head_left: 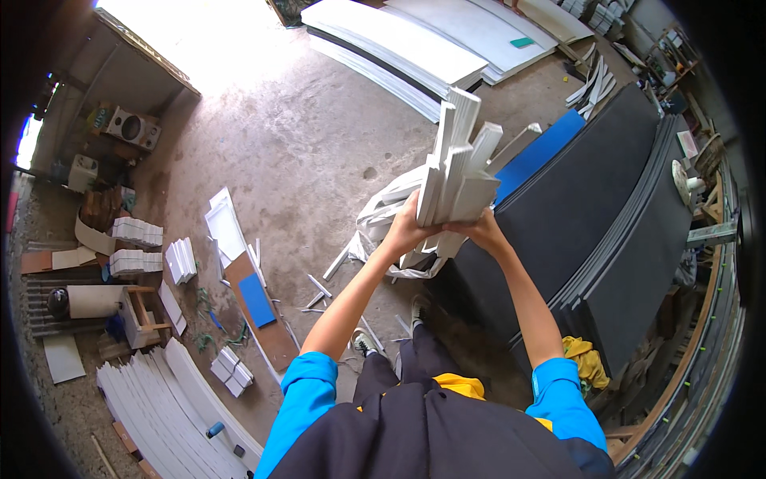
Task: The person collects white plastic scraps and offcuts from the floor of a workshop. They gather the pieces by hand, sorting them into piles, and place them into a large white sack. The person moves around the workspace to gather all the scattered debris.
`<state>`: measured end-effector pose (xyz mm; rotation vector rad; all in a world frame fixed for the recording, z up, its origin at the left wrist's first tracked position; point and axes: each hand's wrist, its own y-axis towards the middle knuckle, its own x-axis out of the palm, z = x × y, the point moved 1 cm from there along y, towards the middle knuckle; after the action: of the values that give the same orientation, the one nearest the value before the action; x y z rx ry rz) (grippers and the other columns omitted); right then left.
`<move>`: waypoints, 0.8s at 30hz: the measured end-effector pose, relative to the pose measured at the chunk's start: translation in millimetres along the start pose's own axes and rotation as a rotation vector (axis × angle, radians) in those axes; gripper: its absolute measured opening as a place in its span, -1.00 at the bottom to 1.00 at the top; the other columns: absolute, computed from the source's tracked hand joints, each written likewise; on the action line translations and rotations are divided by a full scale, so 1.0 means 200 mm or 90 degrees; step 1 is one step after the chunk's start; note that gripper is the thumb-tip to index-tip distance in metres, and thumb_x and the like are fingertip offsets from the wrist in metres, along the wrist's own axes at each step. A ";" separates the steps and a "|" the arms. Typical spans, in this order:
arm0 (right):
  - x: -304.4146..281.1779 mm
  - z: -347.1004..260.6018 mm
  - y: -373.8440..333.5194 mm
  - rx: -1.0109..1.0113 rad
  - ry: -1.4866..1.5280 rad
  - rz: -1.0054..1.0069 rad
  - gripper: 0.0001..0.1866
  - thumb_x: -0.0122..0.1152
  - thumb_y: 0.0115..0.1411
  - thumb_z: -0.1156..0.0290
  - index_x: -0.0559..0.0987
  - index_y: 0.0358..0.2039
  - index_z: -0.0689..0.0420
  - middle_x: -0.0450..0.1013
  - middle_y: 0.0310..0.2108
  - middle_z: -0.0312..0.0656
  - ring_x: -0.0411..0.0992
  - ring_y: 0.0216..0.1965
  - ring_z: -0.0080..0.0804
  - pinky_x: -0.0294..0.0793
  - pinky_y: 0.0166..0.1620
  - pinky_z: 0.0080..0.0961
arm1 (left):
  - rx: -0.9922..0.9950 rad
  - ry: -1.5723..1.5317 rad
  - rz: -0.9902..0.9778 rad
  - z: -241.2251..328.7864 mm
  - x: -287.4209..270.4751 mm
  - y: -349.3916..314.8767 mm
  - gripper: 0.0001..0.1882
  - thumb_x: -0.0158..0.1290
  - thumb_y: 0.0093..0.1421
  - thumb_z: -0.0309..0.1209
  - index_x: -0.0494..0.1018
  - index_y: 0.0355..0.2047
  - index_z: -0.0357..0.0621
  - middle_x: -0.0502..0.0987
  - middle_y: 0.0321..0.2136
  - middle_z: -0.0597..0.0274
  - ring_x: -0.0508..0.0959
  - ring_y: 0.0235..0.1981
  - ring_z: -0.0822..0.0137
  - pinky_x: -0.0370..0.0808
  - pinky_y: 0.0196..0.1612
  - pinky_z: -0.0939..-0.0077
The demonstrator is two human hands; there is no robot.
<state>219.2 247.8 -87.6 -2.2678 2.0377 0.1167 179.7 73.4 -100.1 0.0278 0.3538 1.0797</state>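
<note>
A view from above of a person standing on a bare concrete floor (295, 152) in a workshop. Open floor stretches ahead and to the left. To the right, a tall stack of dark grey sheets (606, 215) stands close beside the person, its near edge just past their right arm, with a blue panel (538, 156) lying at its far end. White boards (415, 40) are stacked along the far edge of the floor; white offcuts (179, 259) and curved white strips (171, 407) crowd the left edge.

Both arms, in blue sleeves, reach forward and up. The left hand (407, 227) and the right hand (483, 231) are closed around the lower end of a bundle of white strips (456, 172), one on each side. The bundle stands nearly upright in front of the person, over white scraps (383, 215) lying on the floor.
</note>
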 end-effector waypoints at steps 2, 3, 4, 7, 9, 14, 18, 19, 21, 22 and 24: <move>0.05 -0.11 -0.03 -0.021 -0.001 0.018 -0.53 0.36 -0.23 0.44 0.43 -0.25 0.24 0.43 -0.34 -0.22 0.37 -0.28 -0.50 0.39 -0.21 -0.54 | -0.046 -0.056 -0.011 0.09 -0.04 -0.03 -0.26 0.25 -0.24 -0.35 0.19 -0.02 -0.20 0.35 -0.14 0.03 0.38 -0.11 0.16 0.32 -0.09 0.39; 0.08 -0.14 -0.04 -0.025 -0.001 0.025 -0.51 0.36 -0.23 0.44 0.41 -0.23 0.24 0.42 -0.34 -0.22 0.37 -0.28 -0.51 0.39 -0.21 -0.54 | -0.078 -0.046 -0.017 0.12 -0.07 -0.05 -0.26 0.25 -0.25 -0.33 0.20 -0.02 -0.19 0.35 -0.14 0.04 0.38 -0.11 0.17 0.32 -0.09 0.39; 0.10 -0.17 -0.05 -0.032 -0.003 0.032 -0.50 0.35 -0.22 0.44 0.40 -0.21 0.23 0.42 -0.34 -0.23 0.36 -0.27 -0.51 0.38 -0.21 -0.54 | -0.107 -0.037 -0.024 0.15 -0.09 -0.07 -0.25 0.26 -0.25 -0.30 0.20 -0.02 -0.18 0.36 -0.15 0.04 0.38 -0.11 0.17 0.33 -0.09 0.39; 0.19 -0.21 -0.09 -0.034 -0.010 0.046 -0.45 0.34 -0.21 0.46 0.35 -0.15 0.22 0.40 -0.31 -0.24 0.35 -0.26 -0.52 0.38 -0.21 -0.56 | -0.124 -0.012 -0.016 0.17 -0.15 -0.15 -0.30 0.24 -0.21 -0.27 0.24 -0.04 -0.17 0.38 -0.19 0.08 0.39 -0.14 0.28 0.35 -0.11 0.44; 0.28 -0.22 -0.13 -0.015 0.005 0.053 -0.43 0.33 -0.20 0.47 0.33 -0.13 0.21 0.39 -0.29 -0.25 0.34 -0.25 -0.53 0.38 -0.21 -0.56 | -0.071 0.048 0.013 0.15 -0.18 -0.23 -0.33 0.23 -0.19 -0.25 0.25 -0.05 -0.17 0.40 -0.22 0.09 0.40 -0.16 0.30 0.36 -0.12 0.44; 0.39 -0.08 -0.20 0.004 0.156 0.120 -0.53 0.29 -0.16 0.50 0.37 -0.18 0.19 0.39 -0.30 -0.27 0.34 -0.27 -0.56 0.37 -0.21 -0.58 | -0.037 0.013 0.004 0.01 -0.16 -0.30 -0.27 0.23 -0.23 -0.18 0.23 -0.03 -0.13 0.40 -0.24 0.01 0.35 -0.12 0.09 0.31 -0.08 0.29; 0.38 0.07 -0.13 -0.007 0.156 0.153 -0.63 0.26 -0.12 0.49 0.42 -0.24 0.20 0.41 -0.35 -0.27 0.35 -0.32 -0.55 0.36 -0.24 -0.58 | -0.058 0.071 0.030 -0.14 -0.12 -0.22 -0.25 0.23 -0.23 -0.17 0.22 -0.02 -0.15 0.38 -0.20 -0.03 0.32 -0.10 0.02 0.28 -0.07 0.25; 0.36 0.11 -0.10 -0.014 0.145 0.155 -0.64 0.26 -0.11 0.48 0.42 -0.25 0.20 0.41 -0.36 -0.26 0.35 -0.32 -0.55 0.35 -0.25 -0.58 | -0.042 0.083 0.048 -0.19 -0.10 -0.18 -0.25 0.23 -0.24 -0.17 0.21 -0.02 -0.16 0.39 -0.20 -0.03 0.32 -0.10 0.01 0.27 -0.07 0.25; 0.31 0.18 -0.05 -0.025 0.122 0.172 -0.67 0.23 -0.09 0.47 0.43 -0.26 0.22 0.41 -0.36 -0.26 0.35 -0.33 -0.55 0.35 -0.26 -0.57 | -0.007 0.107 0.091 -0.25 -0.07 -0.09 -0.24 0.24 -0.25 -0.17 0.21 -0.03 -0.18 0.39 -0.21 -0.03 0.32 -0.11 -0.01 0.26 -0.07 0.25; 0.28 0.21 -0.02 -0.027 0.109 0.192 -0.68 0.22 -0.08 0.47 0.43 -0.26 0.23 0.42 -0.36 -0.25 0.35 -0.34 -0.55 0.34 -0.27 -0.57 | 0.011 0.123 0.104 -0.25 -0.04 -0.05 -0.24 0.24 -0.25 -0.18 0.20 -0.04 -0.21 0.39 -0.20 -0.02 0.32 -0.14 -0.01 0.26 -0.08 0.25; 0.21 0.27 0.00 -0.036 0.079 0.207 -0.72 0.18 -0.04 0.45 0.44 -0.28 0.26 0.42 -0.36 -0.25 0.36 -0.34 -0.54 0.34 -0.28 -0.57 | -0.003 0.123 0.067 -0.28 0.01 -0.01 -0.25 0.24 -0.24 -0.20 0.20 -0.04 -0.21 0.39 -0.19 -0.03 0.32 -0.17 -0.01 0.26 -0.10 0.25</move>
<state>224.4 213.2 -145.6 -1.9979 2.4837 0.0569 165.1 66.4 -153.0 -0.0636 0.5285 1.1907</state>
